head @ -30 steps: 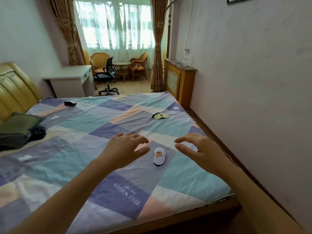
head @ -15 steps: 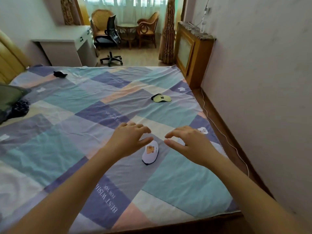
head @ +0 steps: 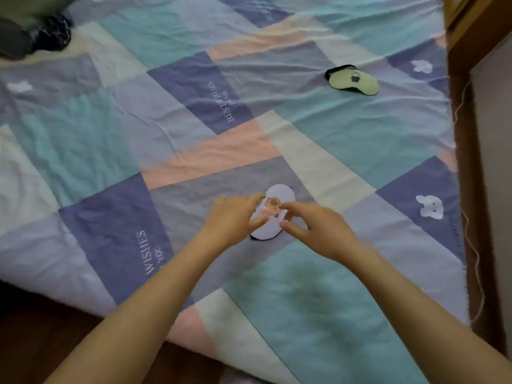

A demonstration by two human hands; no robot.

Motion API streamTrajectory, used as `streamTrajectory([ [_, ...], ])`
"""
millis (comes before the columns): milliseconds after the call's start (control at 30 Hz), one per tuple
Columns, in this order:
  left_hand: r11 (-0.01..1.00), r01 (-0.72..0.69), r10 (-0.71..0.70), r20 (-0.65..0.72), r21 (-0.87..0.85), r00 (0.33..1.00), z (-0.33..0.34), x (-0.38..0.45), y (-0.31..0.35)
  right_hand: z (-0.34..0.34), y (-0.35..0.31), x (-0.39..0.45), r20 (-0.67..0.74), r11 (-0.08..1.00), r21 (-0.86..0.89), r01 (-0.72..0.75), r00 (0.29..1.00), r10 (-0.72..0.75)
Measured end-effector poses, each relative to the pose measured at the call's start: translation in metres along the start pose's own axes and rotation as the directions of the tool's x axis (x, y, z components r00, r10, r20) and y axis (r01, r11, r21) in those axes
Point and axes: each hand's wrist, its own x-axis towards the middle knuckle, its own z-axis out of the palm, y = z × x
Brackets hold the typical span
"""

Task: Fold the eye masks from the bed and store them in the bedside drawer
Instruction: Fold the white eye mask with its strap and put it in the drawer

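Patchwork bedsheet (head: 194, 151) has 2 "BEST WISHES" patches, a white bunny print (head: 430, 209), some dark bundled fabric (head: 52, 33) top left, and a white cord (head: 468, 225) along the right edge.

- Two forearms enter from lower edge of frame; both bare, no sleeve visible up to the frame edge.
- left hand (head: 231, 221): bare. No glove, ring or watch seen.
- right hand (head: 318, 231): bare. No glove, ring or wrist strap seen.
- Fingernails short; detail blurred.
- No other clothing in frame.
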Motion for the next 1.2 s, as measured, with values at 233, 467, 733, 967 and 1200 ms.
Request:
streamTrajectory([
  [233, 0.984, 0.158, -0.149, 0.106, -0.084, 0.983, 0.113, 0.081, -0.023, 0.09, 0.076, 0.075, 0.075, 0.995, 0.015, -0.103, 0.992, 0.101],
  [467, 0.909, 0.103, -0.154, -0.095, -0.404, 0.983, 0.127, 0.096, -0.014, 0.117, 0.098, 0.095, 0.011, 0.989, -0.011, -0.146, 0.989, 0.146],
  [733, 0.767, -0.213, -0.13, -0.471, -0.606, 0.872, 0.072, 0.081, 0.0, 0.078, 0.09, 0.102, -0.333, 0.936, 0.352, -0.025, 0.931, 0.15],
  [967, 0.865, -0.109, -0.055, -0.308, -0.489, 0.95, 0.055, 0.096, -0.02, 0.064, 0.079, 0.103, -0.45, 0.913, 0.378, 0.151, 0.892, 0.039],
  [1200, 0.199, 0.058, -0.351, -0.016, -0.978, 0.936, 0.051, 0.09, -0.011, 0.091, 0.072, 0.098, -0.233, 0.611, 0.78, -0.137, 0.842, 0.486],
])
